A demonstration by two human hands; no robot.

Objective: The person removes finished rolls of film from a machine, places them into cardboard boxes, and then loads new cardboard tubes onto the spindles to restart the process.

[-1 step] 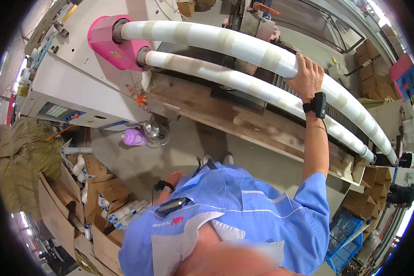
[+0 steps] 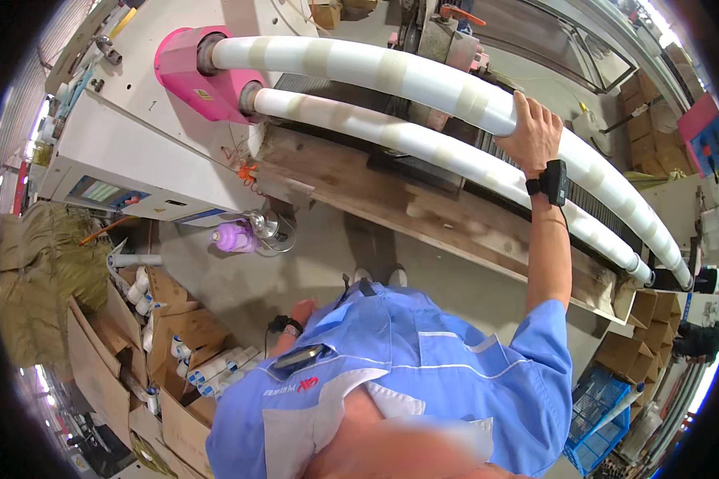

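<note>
Two long white rolls, banded with paler and yellowish stretches, run side by side across a machine. The far roll (image 2: 343, 62) and the near roll (image 2: 359, 121) both leave a pink housing (image 2: 196, 80) at the left. My right hand (image 2: 538, 132) lies over the far roll, fingers stretched across its top, with my forearm passing above the near roll. Low beside my body hangs my left hand (image 2: 302, 310); its fingers are mostly hidden, and nothing held shows in it. A dark band with a device sits on my right wrist.
A wooden trough (image 2: 391, 203) runs along the machine's near side. On the floor stands a purple container (image 2: 233, 237) beside a metal one. Cardboard boxes (image 2: 180, 327) with white rolls are at the left; a blue crate (image 2: 599, 419) sits lower right. An orange-handled lever (image 2: 459, 13) rises beyond the rolls.
</note>
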